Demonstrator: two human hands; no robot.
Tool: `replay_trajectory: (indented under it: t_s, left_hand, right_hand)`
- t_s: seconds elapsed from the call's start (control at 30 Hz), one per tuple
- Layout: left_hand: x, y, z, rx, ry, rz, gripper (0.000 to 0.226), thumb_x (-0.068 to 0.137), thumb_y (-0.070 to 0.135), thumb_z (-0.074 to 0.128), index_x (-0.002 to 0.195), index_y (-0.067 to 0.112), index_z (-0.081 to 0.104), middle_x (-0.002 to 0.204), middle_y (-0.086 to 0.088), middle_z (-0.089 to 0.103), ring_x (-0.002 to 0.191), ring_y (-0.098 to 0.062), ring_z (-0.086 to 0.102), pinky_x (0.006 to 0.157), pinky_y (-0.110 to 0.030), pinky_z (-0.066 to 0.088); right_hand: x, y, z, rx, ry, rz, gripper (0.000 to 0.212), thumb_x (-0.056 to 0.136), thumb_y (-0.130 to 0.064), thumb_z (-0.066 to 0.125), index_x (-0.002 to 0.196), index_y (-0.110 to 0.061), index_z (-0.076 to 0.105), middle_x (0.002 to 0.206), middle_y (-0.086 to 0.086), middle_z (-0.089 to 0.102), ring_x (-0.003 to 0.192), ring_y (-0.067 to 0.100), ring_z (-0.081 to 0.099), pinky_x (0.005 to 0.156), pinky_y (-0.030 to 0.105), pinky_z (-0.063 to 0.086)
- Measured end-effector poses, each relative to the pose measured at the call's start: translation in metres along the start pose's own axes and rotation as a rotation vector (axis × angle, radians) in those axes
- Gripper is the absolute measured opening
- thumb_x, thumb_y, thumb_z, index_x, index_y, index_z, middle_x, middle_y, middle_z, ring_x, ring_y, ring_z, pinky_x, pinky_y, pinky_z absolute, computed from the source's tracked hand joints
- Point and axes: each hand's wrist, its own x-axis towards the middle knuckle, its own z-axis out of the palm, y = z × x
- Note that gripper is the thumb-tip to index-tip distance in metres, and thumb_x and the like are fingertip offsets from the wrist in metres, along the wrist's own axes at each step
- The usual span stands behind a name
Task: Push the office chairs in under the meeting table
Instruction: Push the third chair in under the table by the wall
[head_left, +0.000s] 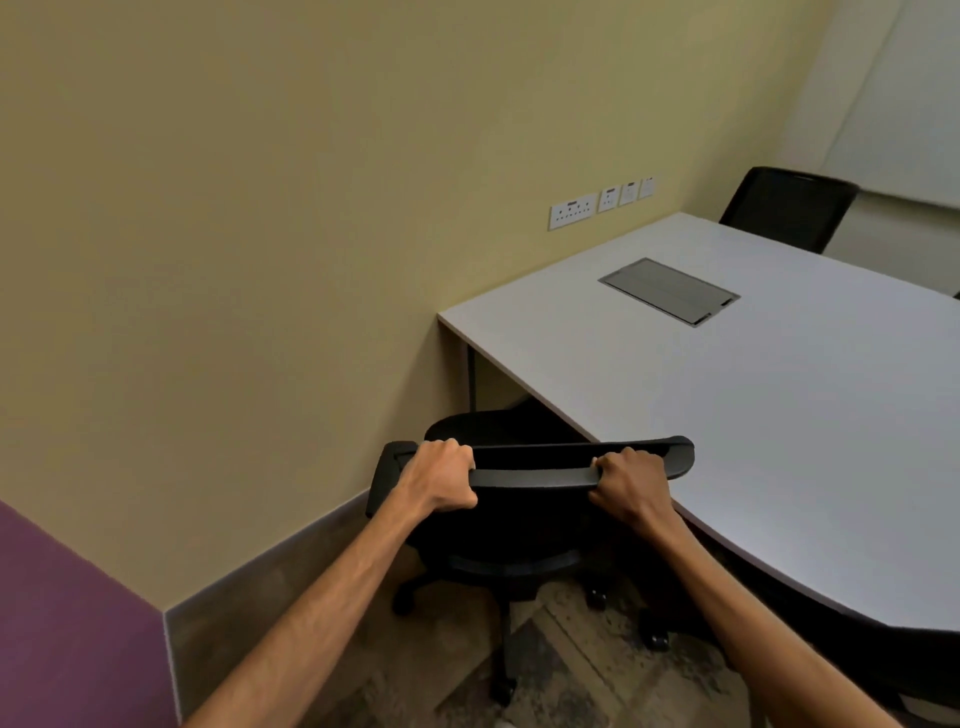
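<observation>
A black office chair (524, 525) stands at the near left corner of the white meeting table (779, 415). Its backrest faces me and its seat reaches partly under the table edge. My left hand (441, 478) grips the left end of the backrest's top bar. My right hand (631, 480) grips the same bar further right, close to the table edge. The chair's wheeled base shows on the carpet below. A second black chair (787, 208) stands at the far end of the table, only its backrest visible.
A beige wall (260, 260) runs close along the chair's left, with sockets (571, 210) above the table. A grey cable hatch (670, 291) sits in the tabletop. A purple wall corner (72, 623) juts out at lower left. Patterned carpet lies underfoot.
</observation>
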Motion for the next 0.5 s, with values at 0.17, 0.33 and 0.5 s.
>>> replay_trajectory:
  t_s: [0.17, 0.33, 0.5]
  left_hand:
    - [0.038, -0.037, -0.002, 0.035, 0.005, 0.020, 0.026, 0.054, 0.029, 0.057, 0.072, 0.016, 0.071, 0.055, 0.003, 0.053, 0.056, -0.022, 0.057, 0.057, -0.028, 0.041]
    - [0.094, -0.075, -0.001, 0.026, 0.030, 0.052, 0.036, 0.053, 0.030, 0.056, 0.079, 0.015, 0.076, 0.067, -0.002, 0.070, 0.063, -0.022, 0.065, 0.060, -0.029, 0.050]
    - [0.143, -0.103, -0.009, 0.046, 0.028, 0.093, 0.022, 0.054, 0.026, 0.059, 0.069, 0.017, 0.072, 0.058, 0.001, 0.060, 0.064, -0.023, 0.065, 0.057, -0.026, 0.036]
  right_hand:
    - [0.024, -0.022, 0.006, -0.005, 0.004, 0.093, 0.014, 0.061, -0.034, 0.065, 0.064, -0.021, 0.069, 0.053, 0.000, 0.061, 0.049, 0.023, 0.054, 0.052, 0.025, 0.024]
    - [0.062, -0.042, 0.014, 0.009, 0.028, 0.197, 0.015, 0.061, -0.033, 0.067, 0.060, -0.018, 0.067, 0.051, 0.003, 0.060, 0.049, 0.026, 0.057, 0.052, 0.026, 0.023]
    - [0.100, -0.056, 0.020, 0.026, 0.055, 0.305, 0.019, 0.055, -0.031, 0.071, 0.048, -0.018, 0.059, 0.039, 0.000, 0.050, 0.035, 0.019, 0.044, 0.047, 0.020, 0.006]
